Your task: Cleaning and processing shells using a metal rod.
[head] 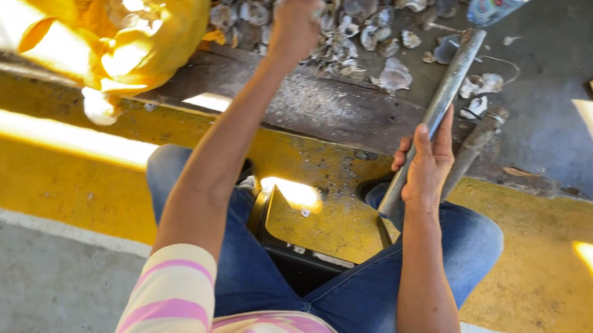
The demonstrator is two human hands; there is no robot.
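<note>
Your left hand [296, 21] reaches forward over the pile of oyster shells [343, 16], fingers curled into a fist. Whether it grips a shell cannot be determined; the palm side is hidden. Your right hand [427, 166] wraps around a grey metal rod [441, 105], which runs from your knee up toward the shell pile. A second, darker tool [476, 142] lies just beside the rod, partly hidden behind the hand. A yellow sack [164, 17] holding more shells sits at upper left, overexposed by sunlight and cut off by the frame. A plastic bottle [497, 3] shows only partly at the top edge.
</note>
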